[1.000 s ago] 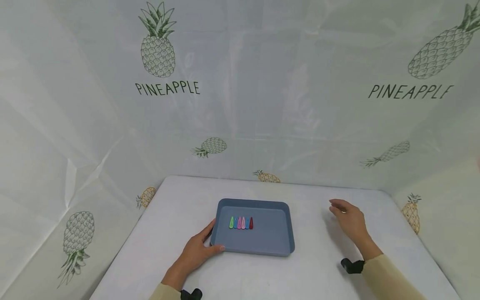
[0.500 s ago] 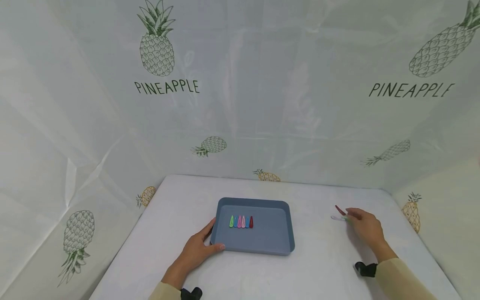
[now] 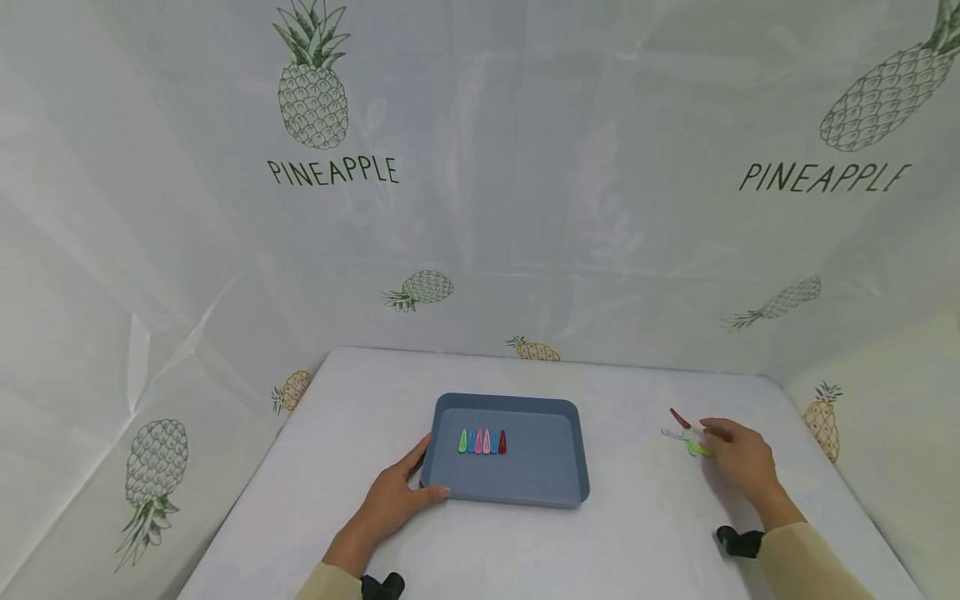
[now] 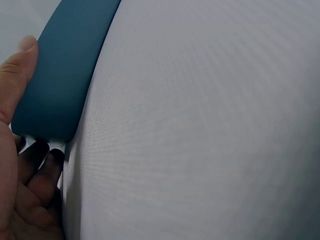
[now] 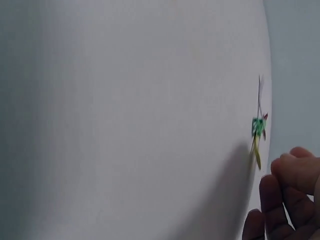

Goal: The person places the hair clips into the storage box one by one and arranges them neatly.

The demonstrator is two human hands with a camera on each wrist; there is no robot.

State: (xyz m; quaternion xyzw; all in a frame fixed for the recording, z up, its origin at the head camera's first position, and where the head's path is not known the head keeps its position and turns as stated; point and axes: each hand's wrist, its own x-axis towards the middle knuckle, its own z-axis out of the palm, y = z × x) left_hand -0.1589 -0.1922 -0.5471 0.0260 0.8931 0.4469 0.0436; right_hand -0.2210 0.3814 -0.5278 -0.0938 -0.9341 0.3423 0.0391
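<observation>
My left hand point(image 3: 393, 502) grips the grey-blue tray point(image 3: 542, 468) by its near left corner, low in the frame's centre; a row of six clips point(image 3: 478, 442) lies left of the tray's middle; at lower right, my right hand point(image 3: 742, 460) hovers beside loose, overlapping clips point(image 3: 681, 437) on the white table point(image 3: 615, 400), fingertips drawn narrow, though whether they hold one I cannot tell; the pick seems best done by pinching a single clip at its free end, leaving its neighbours undragged, tray held steady.
</observation>
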